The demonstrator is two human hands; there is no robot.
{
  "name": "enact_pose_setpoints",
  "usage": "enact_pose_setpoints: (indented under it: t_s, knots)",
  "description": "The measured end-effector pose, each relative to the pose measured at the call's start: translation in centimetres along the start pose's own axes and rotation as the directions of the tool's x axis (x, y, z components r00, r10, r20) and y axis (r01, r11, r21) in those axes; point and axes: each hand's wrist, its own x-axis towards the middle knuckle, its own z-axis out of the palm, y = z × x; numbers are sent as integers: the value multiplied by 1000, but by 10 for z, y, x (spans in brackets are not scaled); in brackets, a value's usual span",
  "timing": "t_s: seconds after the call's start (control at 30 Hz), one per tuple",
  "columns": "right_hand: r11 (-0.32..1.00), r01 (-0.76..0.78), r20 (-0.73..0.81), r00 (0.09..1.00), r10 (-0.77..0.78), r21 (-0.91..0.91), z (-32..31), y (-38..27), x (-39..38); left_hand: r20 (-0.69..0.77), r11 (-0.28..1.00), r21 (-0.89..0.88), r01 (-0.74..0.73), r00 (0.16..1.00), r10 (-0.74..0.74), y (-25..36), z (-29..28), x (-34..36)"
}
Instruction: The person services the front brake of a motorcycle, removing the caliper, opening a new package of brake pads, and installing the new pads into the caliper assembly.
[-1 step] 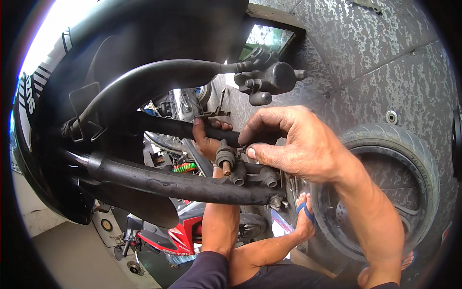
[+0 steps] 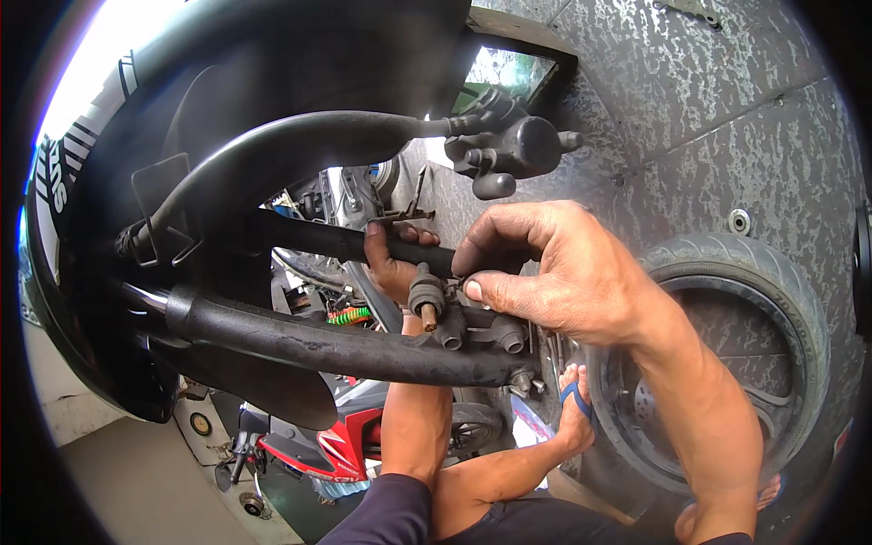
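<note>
My right hand [image 2: 563, 272] is closed in a pinch, thumb against forefinger, just beyond the lower end of the near fork leg [image 2: 336, 350]. What the fingertips hold, if anything, is too small to make out. Beside them sits a dark bracket with a rubber-booted pin [image 2: 425, 295], its tip brownish. My left hand [image 2: 391, 263] reaches up behind the near leg and wraps round the far fork leg [image 2: 318, 238], thumb on the near side. A black brake caliper [image 2: 522, 145] hangs from a black hose [image 2: 300, 127] above both hands.
A wheel with its tyre [image 2: 808, 336] lies on the grey floor at right, near a small metal ring [image 2: 739, 221]. The black mudguard [image 2: 291, 400] and front bodywork fill the left. Behind stand a red motorcycle [image 2: 341, 445] and assorted engine parts [image 2: 341, 195].
The hanging brake caliper has shifted very slightly to the right. Both hands keep nearly the same place and grip.
</note>
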Motion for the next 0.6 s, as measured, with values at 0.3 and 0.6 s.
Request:
enact_pose_setpoints:
  t_s: [0.3,0.6]
  knots:
    - [995,22,-31,999,-25,-95,4,-1,-5,67,965,125,-230,972,223,0,18,-19]
    - [995,88,15,996,-87,-51,3,1,1,33,991,87,-101,995,99,4,6,-13]
